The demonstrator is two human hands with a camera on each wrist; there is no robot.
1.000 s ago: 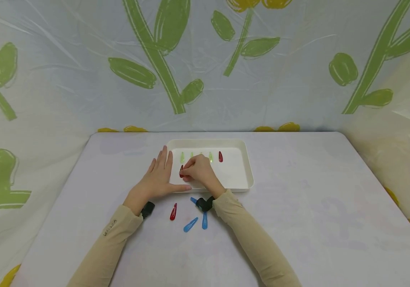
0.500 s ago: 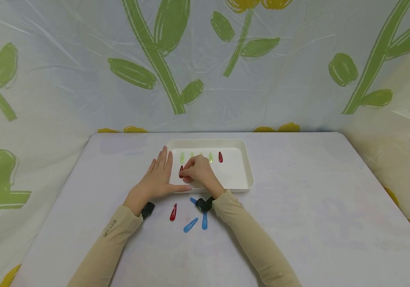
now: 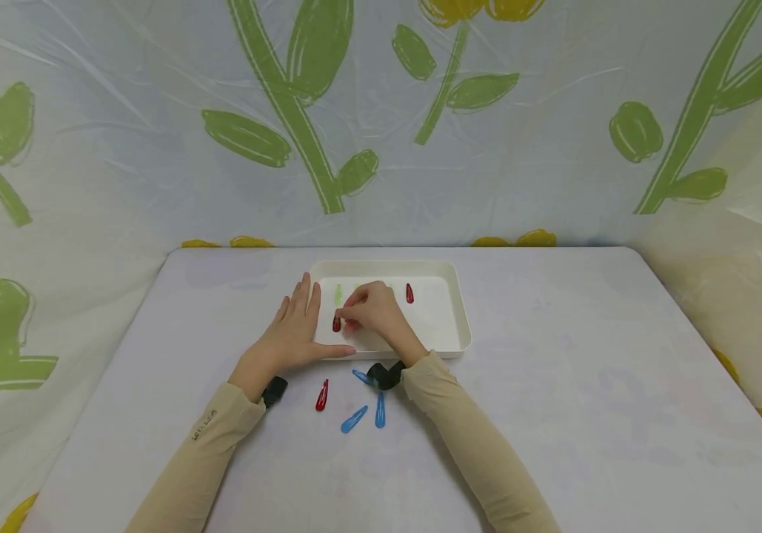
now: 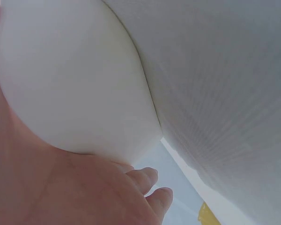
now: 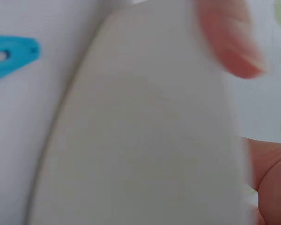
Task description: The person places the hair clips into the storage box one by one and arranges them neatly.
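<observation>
My left hand [image 3: 294, 329] lies spread at the near-left corner of a white tray [image 3: 457, 307], thumb along its front rim. In the left wrist view its fingers [image 4: 159, 199] rest against the tray's wall. Over the tray my right hand [image 3: 377, 307] is bent, a fingertip beside the upper end of a red snap hair clip [image 3: 337, 323] lying in the tray. Finger and thumb look apart in the blurred right wrist view. Behind are a light green hair clip [image 3: 338, 294] and another red one [image 3: 410, 293]; the right hand covers most of the green row.
On the table in front of the tray lie a red clip [image 3: 322, 395] and blue clips, one on the left [image 3: 354, 420], one on the right [image 3: 381, 411] and one partly under the right wrist camera [image 3: 386, 376]. A flowered curtain surrounds the table.
My right hand has shifted slightly right and its fingers have come away from the lower part of the red clip, which stays in the tray. The left hand has not moved.
</observation>
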